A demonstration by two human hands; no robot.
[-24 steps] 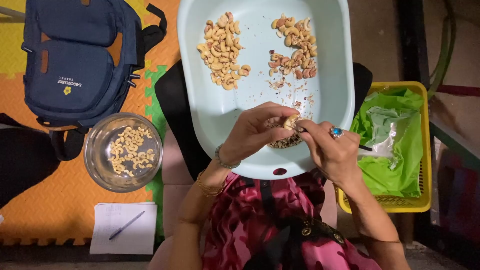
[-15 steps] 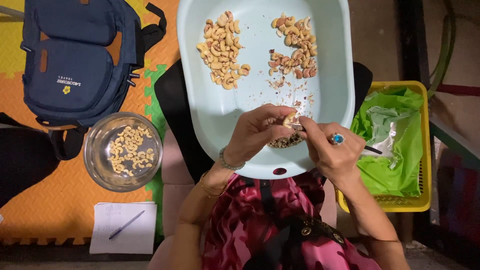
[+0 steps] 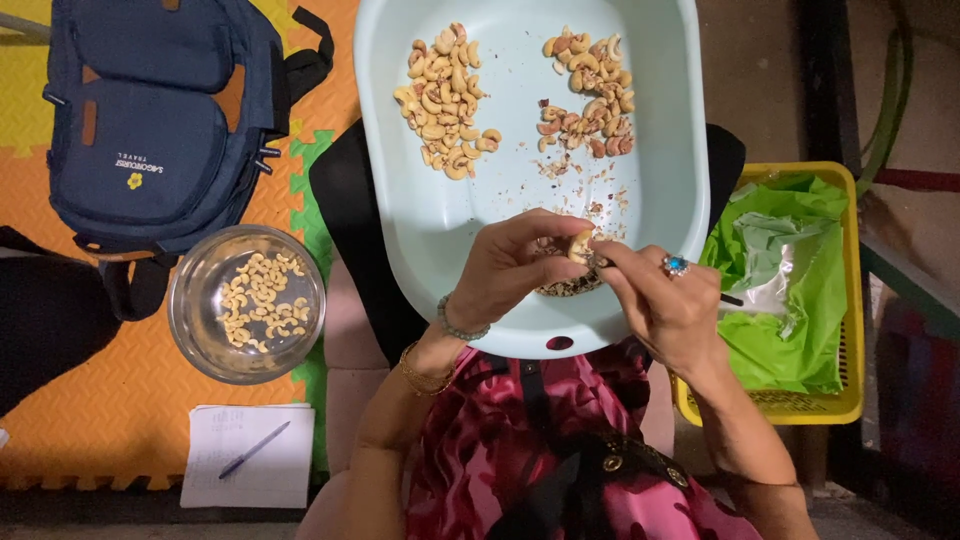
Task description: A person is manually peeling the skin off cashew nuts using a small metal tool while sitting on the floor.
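Note:
My left hand pinches a single cashew nut over the near end of a pale blue plastic tub resting on my lap. My right hand, wearing a blue-stone ring, grips a thin dark tool whose tip meets the nut. Two heaps lie at the tub's far end: pale peeled cashews on the left, cashews with brown skin on the right. Brown skin flakes collect under my hands.
A glass bowl of peeled cashews stands on the orange foam mat to my left. Beyond it lies a navy backpack. A notepad with a pen sits near the bowl. A yellow basket lined with green plastic is on my right.
Both hands stay at the same spot over the tub. The fingers have shifted slightly around the nut.

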